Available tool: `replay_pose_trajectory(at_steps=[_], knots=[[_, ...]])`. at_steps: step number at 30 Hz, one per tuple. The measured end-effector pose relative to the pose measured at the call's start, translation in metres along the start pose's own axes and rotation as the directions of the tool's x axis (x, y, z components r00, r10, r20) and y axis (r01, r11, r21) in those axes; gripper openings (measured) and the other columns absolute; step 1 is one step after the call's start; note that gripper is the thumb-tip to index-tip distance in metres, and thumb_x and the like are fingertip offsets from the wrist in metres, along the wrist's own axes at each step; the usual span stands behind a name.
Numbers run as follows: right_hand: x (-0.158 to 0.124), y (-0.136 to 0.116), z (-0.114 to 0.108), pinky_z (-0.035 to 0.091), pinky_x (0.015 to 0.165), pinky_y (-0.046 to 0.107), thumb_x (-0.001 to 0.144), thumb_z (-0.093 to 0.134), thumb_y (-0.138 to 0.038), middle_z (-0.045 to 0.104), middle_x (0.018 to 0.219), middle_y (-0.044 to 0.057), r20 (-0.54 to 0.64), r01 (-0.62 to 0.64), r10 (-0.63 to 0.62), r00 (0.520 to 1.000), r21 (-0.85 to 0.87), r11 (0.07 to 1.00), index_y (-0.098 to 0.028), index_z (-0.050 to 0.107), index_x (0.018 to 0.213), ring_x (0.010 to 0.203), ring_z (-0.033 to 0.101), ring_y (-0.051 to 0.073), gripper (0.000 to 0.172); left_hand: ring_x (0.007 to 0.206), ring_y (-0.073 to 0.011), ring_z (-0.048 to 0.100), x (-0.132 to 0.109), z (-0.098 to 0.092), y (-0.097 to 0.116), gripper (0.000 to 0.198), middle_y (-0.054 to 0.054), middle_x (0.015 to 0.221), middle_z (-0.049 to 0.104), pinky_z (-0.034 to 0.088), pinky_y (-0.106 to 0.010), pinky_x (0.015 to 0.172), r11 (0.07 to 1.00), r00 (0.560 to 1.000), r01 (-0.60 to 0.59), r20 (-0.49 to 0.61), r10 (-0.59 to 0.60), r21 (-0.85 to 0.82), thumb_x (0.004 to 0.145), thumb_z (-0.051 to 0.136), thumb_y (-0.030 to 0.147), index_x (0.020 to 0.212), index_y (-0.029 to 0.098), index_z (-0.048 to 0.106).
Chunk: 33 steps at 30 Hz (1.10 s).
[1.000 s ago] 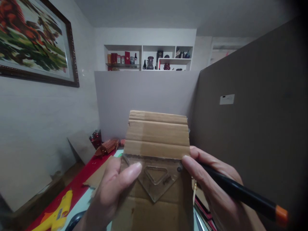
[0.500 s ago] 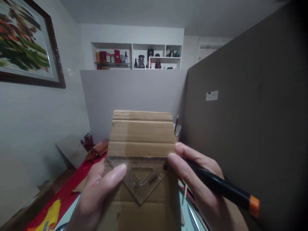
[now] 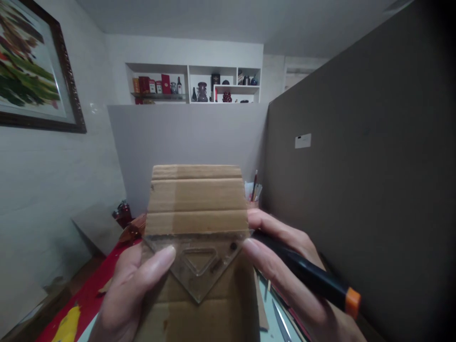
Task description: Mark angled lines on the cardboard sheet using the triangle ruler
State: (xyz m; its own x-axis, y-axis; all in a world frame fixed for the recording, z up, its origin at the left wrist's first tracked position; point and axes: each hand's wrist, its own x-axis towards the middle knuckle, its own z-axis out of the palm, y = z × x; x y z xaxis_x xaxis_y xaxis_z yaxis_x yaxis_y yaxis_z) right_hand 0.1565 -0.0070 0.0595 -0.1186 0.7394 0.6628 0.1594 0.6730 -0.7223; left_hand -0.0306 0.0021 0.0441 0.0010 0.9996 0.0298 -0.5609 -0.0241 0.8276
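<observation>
A corrugated cardboard piece (image 3: 199,194) is held up before me, with crease lines running across it. Against its face lies a clear plastic set square (image 3: 198,287), long edge up and corner pointing down. My left hand (image 3: 130,285) grips the cardboard's left side, its thumb pressing the set square. On the right edge, my right hand (image 3: 288,266) pinches the cardboard, thumb at the set square's right corner. That hand also holds a thick black tool with an orange end (image 3: 306,270); its tip is hidden. The fingers behind the cardboard are mostly out of sight.
Below lies a pale green mat (image 3: 272,308) on a red cloth (image 3: 83,299), with a scissors-like metal blade (image 3: 281,320) on it. A yellow tool (image 3: 68,325) is at lower left. A pen holder (image 3: 253,203) stands behind. Grey partitions (image 3: 188,137) enclose the back and right.
The whole view has shifted slightly, so cardboard, set square and both hands appear a little further left. Both hands keep the same hold.
</observation>
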Motion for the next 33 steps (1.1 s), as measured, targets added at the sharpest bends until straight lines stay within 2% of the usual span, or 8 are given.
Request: replay_pose_trajectory(at_steps=[2,5,12,16,20,25,30,33], knots=[[0.001,0.0,-0.001,0.048,0.088,0.032,0.091,0.063,-0.035,0.063,0.101,0.005,0.014,0.0,0.0,1.0,-0.014,1.0,-0.023,0.069,0.094,0.092,0.058,0.022,0.014,0.107,-0.0342,0.07,0.001,-0.001,0.001,0.068,0.0,0.098,0.08,0.061,-0.036,0.085,1.0,1.0,0.001,-0.007,-0.001,0.006,0.06,0.085,0.038,0.125,0.028,0.067],[0.002,0.002,-0.001,0.049,0.086,0.032,0.091,0.063,-0.04,0.065,0.101,0.006,-0.012,-0.017,0.017,1.0,-0.024,1.0,-0.022,0.071,0.096,0.087,0.058,0.021,0.02,0.107,-0.0338,0.071,0.003,-0.002,0.002,0.069,0.0,0.098,0.08,0.06,-0.036,0.086,1.0,1.0,0.014,-0.002,-0.014,0.008,0.059,0.087,0.034,0.124,0.03,0.068],[0.002,0.005,0.002,0.049,0.085,0.032,0.094,0.057,-0.031,0.057,0.072,0.001,-0.018,-0.022,0.023,1.0,0.031,0.999,-0.023,0.063,0.083,0.071,0.053,0.018,0.015,0.11,-0.0327,0.069,0.006,-0.004,0.002,0.063,0.001,0.1,0.08,0.06,-0.032,0.085,0.999,0.999,0.018,0.042,-0.016,-0.044,0.06,0.087,0.03,0.121,0.033,0.07],[0.001,0.006,0.002,0.049,0.086,0.033,0.094,0.057,-0.032,0.054,0.072,0.0,-0.008,-0.053,0.054,0.999,0.05,0.997,-0.023,0.063,0.084,0.07,0.05,0.018,0.014,0.106,-0.0327,0.071,0.005,-0.004,0.0,0.055,0.0,0.096,0.08,0.061,-0.032,0.082,0.999,0.999,0.007,0.032,-0.005,-0.047,0.058,0.089,0.033,0.111,0.032,0.075],[0.002,0.007,0.003,0.049,0.081,0.033,0.092,0.057,-0.033,0.051,0.076,0.001,-0.054,-0.061,0.063,0.997,0.03,0.998,-0.025,0.058,0.077,0.072,0.049,0.019,0.017,0.101,-0.0333,0.072,0.004,-0.004,0.001,0.059,0.001,0.086,0.08,0.061,-0.034,0.081,0.998,0.999,-0.042,-0.006,0.043,0.053,0.055,0.09,0.037,0.112,0.031,0.074],[0.003,0.008,0.004,0.05,0.077,0.036,0.091,0.056,-0.039,0.053,0.079,0.003,-0.058,-0.109,0.109,0.992,0.006,0.994,-0.024,0.054,0.075,0.077,0.053,0.022,0.022,0.101,-0.0311,0.072,0.003,-0.007,0.0,0.065,0.0,0.098,0.08,0.06,-0.03,0.08,0.991,0.999,-0.031,0.028,0.028,0.134,0.063,0.086,0.042,0.123,0.026,0.068],[0.003,0.015,0.002,0.05,0.084,0.036,0.094,0.056,-0.039,0.066,0.089,0.004,-0.078,-0.093,0.09,0.993,-0.034,0.995,-0.025,0.064,0.088,0.089,0.063,0.024,0.017,0.111,-0.0305,0.068,0.006,-0.016,-0.004,0.059,-0.002,0.113,0.077,0.059,-0.031,0.083,0.957,0.991,-0.128,0.08,0.11,0.262,0.074,0.078,0.048,0.126,0.023,0.064],[0.001,0.013,0.005,0.051,0.078,0.035,0.092,0.059,-0.041,0.067,0.085,0.004,-0.099,-0.078,0.075,0.992,-0.025,0.997,-0.025,0.066,0.085,0.084,0.064,0.024,0.019,0.11,-0.0305,0.068,0.007,-0.017,-0.006,0.054,-0.005,0.111,0.077,0.057,-0.032,0.086,0.938,0.987,-0.143,0.111,0.113,0.316,0.076,0.075,0.052,0.119,0.019,0.067]])
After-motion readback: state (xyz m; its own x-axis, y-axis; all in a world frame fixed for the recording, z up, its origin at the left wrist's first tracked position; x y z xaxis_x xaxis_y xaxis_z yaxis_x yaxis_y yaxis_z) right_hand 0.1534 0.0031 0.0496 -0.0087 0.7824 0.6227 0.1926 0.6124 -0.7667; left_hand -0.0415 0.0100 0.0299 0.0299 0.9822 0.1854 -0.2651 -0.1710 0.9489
